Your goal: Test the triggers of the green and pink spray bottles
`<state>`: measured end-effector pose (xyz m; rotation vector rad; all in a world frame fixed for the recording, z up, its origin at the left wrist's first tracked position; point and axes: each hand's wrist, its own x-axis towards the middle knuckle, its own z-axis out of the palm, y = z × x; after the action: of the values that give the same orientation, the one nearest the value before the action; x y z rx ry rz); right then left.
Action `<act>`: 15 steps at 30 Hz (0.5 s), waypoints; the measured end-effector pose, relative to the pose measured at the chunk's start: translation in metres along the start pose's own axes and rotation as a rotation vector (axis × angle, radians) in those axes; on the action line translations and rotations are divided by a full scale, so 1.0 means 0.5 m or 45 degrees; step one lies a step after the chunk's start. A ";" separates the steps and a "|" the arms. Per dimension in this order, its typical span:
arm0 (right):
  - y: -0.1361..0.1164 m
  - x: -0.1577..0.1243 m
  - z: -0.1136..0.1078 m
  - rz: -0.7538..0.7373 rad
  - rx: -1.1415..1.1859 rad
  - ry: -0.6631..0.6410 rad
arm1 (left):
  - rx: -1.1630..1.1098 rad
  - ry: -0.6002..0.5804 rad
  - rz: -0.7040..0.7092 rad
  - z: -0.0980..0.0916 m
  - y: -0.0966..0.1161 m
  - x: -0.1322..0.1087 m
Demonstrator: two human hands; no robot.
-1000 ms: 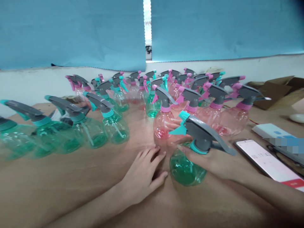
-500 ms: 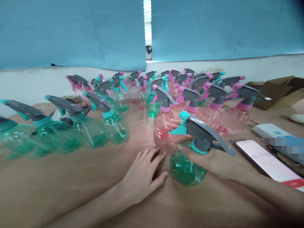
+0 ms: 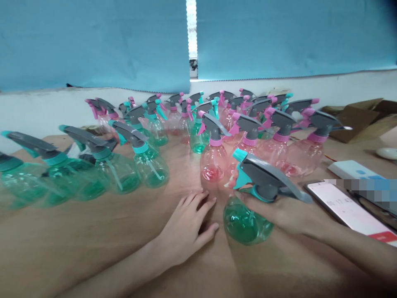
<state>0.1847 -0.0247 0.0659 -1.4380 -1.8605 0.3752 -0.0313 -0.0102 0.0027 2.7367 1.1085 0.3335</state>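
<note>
My right hand grips a green spray bottle just below its grey and turquoise spray head. The fingers lie at the turquoise trigger, partly hidden behind it, and the nozzle points away to the left. Some liquid shows in the green bowl of the bottle. My left hand rests on the brown tabletop with its fingers spread, holding nothing, a little left of that bottle. Nearest beyond the hands stands a pink spray bottle with a pink collar and trigger.
Several green spray bottles line the left side. Many pink and green ones crowd the back. At right lie a phone showing a timer, a white box and a cardboard box. Blue curtains hang behind.
My right fingers have come in around the trigger, which now sits closer to the neck. The bottle has shifted slightly right and its head tilts a little more. My left hand stays still.
</note>
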 end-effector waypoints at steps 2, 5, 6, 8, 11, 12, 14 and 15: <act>-0.007 0.002 -0.006 0.032 0.053 -0.061 | 0.006 0.007 0.004 0.001 0.001 0.000; -0.029 0.013 -0.016 0.036 0.208 -0.179 | 0.010 0.022 0.007 0.004 0.001 -0.001; -0.035 0.017 -0.017 0.036 0.243 -0.193 | 0.009 0.027 0.008 0.005 0.000 -0.001; -0.042 0.021 -0.017 0.068 0.258 -0.191 | 0.003 0.037 0.010 0.007 -0.001 -0.002; -0.038 0.016 -0.012 0.122 0.216 -0.159 | -0.002 0.064 0.021 0.008 -0.002 -0.001; -0.035 0.014 -0.010 0.127 0.200 -0.144 | -0.003 0.068 0.021 0.008 -0.002 -0.001; -0.028 0.008 -0.006 0.123 0.178 -0.113 | -0.005 0.070 0.021 0.007 -0.002 0.000; -0.026 0.006 -0.004 0.115 0.179 -0.100 | -0.007 0.069 0.022 0.006 -0.002 0.000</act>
<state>0.1767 -0.0266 0.0763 -1.4323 -1.7962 0.6030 -0.0311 -0.0100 -0.0005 2.7491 1.0962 0.4147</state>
